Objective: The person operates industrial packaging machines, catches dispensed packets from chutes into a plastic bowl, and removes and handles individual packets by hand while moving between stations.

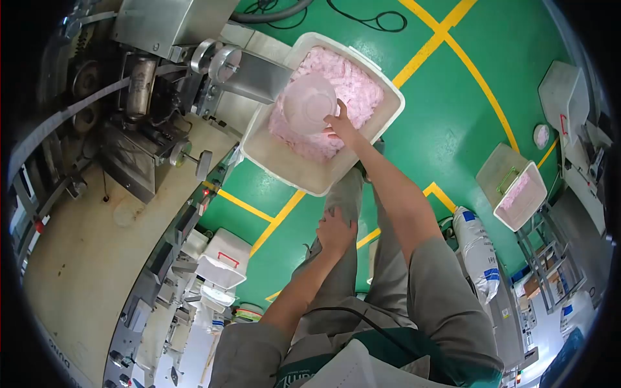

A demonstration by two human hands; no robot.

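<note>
My right hand [343, 123] grips the rim of a round translucent plastic bowl [309, 103], thumb and fingers pinched on its edge. The bowl is over a heap of small pink wrapped-looking pieces [352, 81], too small to name. These pieces lie in a large off-white plastic tub [388, 107] on the floor in front of me. My left hand [336, 231] rests on my trouser leg near the knee, fingers spread and holding nothing.
A metal chute [255, 74] from the machine [139, 103] on my left reaches over the tub's edge. Another bin [524, 194] with some pink pieces stands at right, near a white sack [477, 249]. A lidded white bin [223, 258] is lower left. Cables [381, 22] lie on the green floor.
</note>
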